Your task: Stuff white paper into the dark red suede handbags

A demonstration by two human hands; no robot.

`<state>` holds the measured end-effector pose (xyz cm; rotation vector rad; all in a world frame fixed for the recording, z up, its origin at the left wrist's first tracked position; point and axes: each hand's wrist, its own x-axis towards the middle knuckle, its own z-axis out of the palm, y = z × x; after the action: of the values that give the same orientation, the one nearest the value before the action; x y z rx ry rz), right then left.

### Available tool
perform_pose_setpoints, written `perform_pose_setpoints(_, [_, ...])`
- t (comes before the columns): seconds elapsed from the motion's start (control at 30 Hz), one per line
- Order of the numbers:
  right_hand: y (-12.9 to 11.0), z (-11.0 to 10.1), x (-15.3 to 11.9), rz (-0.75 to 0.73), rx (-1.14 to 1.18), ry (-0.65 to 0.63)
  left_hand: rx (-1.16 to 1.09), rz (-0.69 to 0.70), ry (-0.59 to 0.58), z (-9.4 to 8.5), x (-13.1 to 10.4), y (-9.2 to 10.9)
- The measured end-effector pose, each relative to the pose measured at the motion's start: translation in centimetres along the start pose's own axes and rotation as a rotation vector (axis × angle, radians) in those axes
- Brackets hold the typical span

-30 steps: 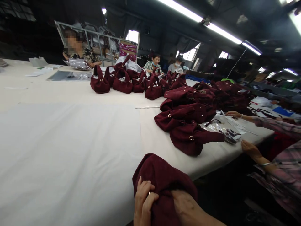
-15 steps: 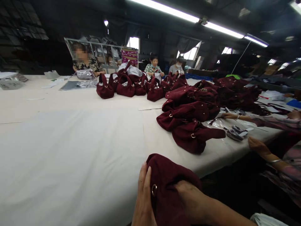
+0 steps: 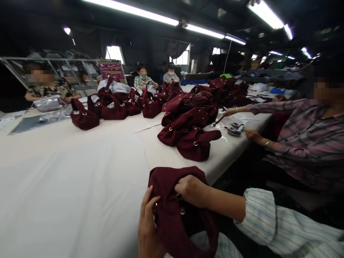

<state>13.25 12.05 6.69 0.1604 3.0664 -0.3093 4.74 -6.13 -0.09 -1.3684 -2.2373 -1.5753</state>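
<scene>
At the near edge of the white surface (image 3: pixel 67 186), the left hand (image 3: pixel 146 225) and right hand (image 3: pixel 192 190) both grip a maroon bag (image 3: pixel 172 211), working its gathered top; finished-looking bags (image 3: pixel 188 136) lie beyond. A firm two-handed hold seems needed next.

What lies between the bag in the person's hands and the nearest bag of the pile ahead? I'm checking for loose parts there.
Only bare table cloth separates the held bag from the nearest piled bag, in the head view.
</scene>
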Motion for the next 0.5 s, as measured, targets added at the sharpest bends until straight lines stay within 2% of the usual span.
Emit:
perform_pose_setpoints(0.1, [0.9,-2.8,-0.4,0.063,0.095,0.065,0.064,-0.050,0.063,0.6,1.4,0.4])
perform_pose_setpoints(0.17, [1.6,-4.5,-1.2,0.068,0.281,0.090,0.067,-0.192,0.074,1.1,2.2,0.1])
perform_pose_setpoints(0.27, [2.6,-5.9,-2.5,0.091,0.483,0.217,0.029,-0.356,0.121,1.6,3.1,-1.0])
perform_pose_setpoints(0.33, [2.9,-5.8,-3.1,0.106,0.504,0.295,0.024,-0.360,0.157,1.8,3.4,-1.5])
perform_pose_setpoints(0.43, [3.0,-4.6,-2.9,0.073,0.449,0.371,0.019,-0.306,0.144,2.0,3.5,-1.6])
perform_pose_setpoints(0.5, [2.9,-3.6,-2.1,0.019,0.344,0.314,0.003,-0.275,0.122,2.1,3.5,-1.6])
